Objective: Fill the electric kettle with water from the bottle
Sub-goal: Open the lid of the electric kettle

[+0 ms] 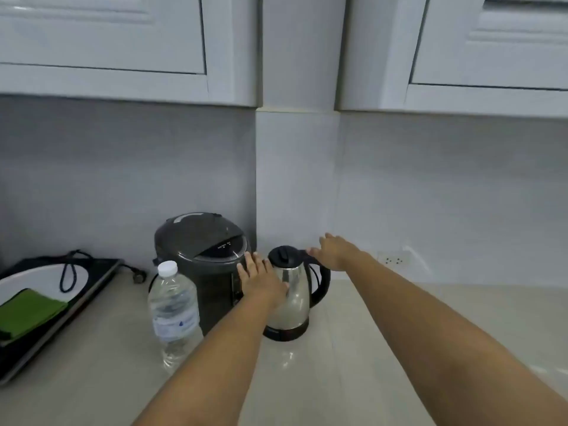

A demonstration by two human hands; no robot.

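A steel electric kettle (292, 305) with a black lid and black handle stands on its base on the pale counter, lid down. My left hand (261, 281) lies flat against the kettle's left side, fingers spread. My right hand (335, 252) hovers at the top of the handle, fingers apart, gripping nothing. A clear plastic water bottle (173, 315) with a white cap stands upright and capped to the left, apart from both hands.
A dark grey hot-water pot (199, 250) stands right behind the bottle and beside the kettle. At far left a black tray (76, 305) holds a white plate, a green cloth and a black cord. A wall socket (393, 259) is at the right. White cupboards hang overhead.
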